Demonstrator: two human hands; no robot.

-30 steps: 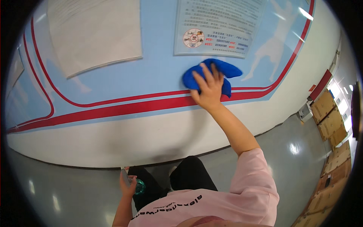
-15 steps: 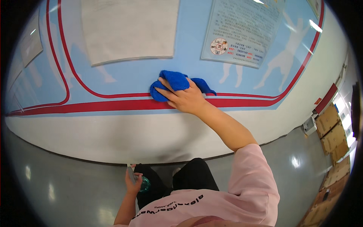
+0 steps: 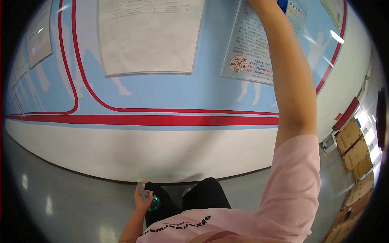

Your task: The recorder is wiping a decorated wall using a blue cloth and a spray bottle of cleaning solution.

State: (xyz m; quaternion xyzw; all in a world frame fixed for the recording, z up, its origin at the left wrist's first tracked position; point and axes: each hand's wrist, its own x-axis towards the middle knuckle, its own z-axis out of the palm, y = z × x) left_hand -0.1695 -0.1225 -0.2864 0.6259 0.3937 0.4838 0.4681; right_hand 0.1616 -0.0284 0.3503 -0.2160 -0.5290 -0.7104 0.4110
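Observation:
My right arm reaches up across a printed wall board [image 3: 162, 93]. At the upper edge my right hand [image 3: 261, 3] is mostly cut off, its fingers out of sight. Beside it shows a bit of the blue cloth [image 3: 283, 5], over a clear-covered notice sheet [image 3: 247, 48]. Low beside my leg, my left hand [image 3: 142, 200] is closed round a spray bottle [image 3: 154, 203] with a grey trigger head and a see-through green body.
A large pale sheet [image 3: 152, 44] hangs left of the notice, with smaller framed sheets [image 3: 39, 42] farther left. Below the board runs white wall [image 3: 142, 152] down to a grey floor [image 3: 89, 202]. Cardboard boxes [image 3: 356, 156] are stacked at the right.
My right hand has gone up and to the right with the blue cloth, from the red stripe to the notice sheet. My left hand still holds the spray bottle low down.

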